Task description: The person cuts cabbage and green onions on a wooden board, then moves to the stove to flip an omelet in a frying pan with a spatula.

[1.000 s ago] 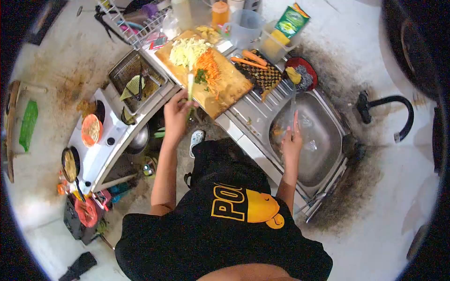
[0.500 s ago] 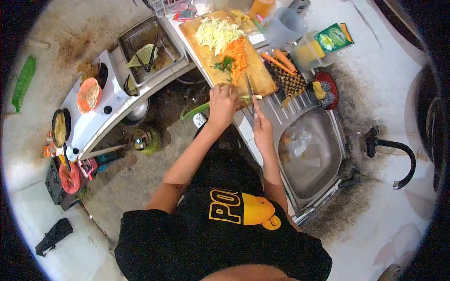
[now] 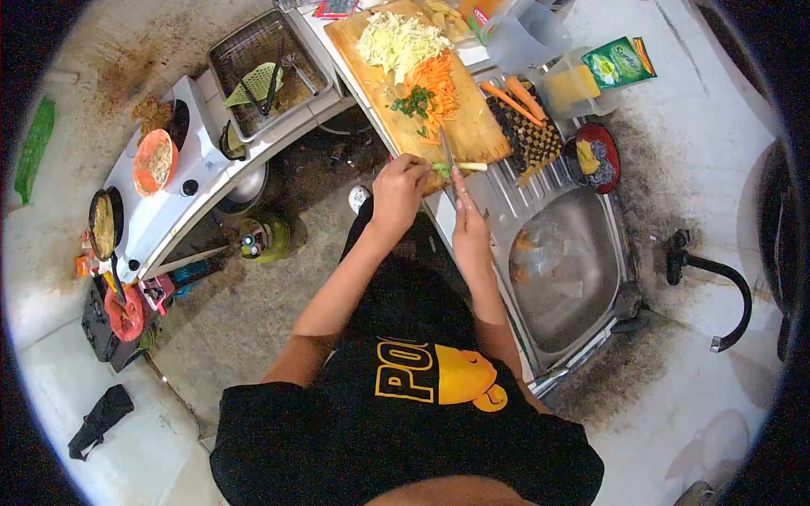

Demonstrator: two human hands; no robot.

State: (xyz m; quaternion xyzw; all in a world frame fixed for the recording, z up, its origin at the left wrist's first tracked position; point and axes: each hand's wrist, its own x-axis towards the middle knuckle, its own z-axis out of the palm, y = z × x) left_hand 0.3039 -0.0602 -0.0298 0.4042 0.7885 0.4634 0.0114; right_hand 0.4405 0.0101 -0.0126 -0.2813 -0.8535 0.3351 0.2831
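Note:
My left hand (image 3: 399,191) is closed around a spring onion (image 3: 472,166) at the near end of the wooden cutting board (image 3: 483,126). The pale end of the onion sticks out to the right, past the knife. In my right hand (image 3: 472,229) is a kitchen knife (image 3: 447,147), its blade pointing away from me and crossing the onion. Farther up the board lie chopped green leaves (image 3: 413,103), carrot strips (image 3: 434,88) and a heap of shredded cabbage (image 3: 402,44).
Right of the board, whole carrots (image 3: 525,99) lie on a checkered mat (image 3: 533,139) beside the steel sink (image 3: 553,320). A black tap (image 3: 713,263) juts from the wall. On the left are a stove (image 3: 192,160), an orange bowl (image 3: 155,164) and a fryer basket (image 3: 291,110).
The long green leaf that hung out left of my left hand no longer shows there. The onion's pale end reaches farther right past the knife. The whole view has shifted slightly.

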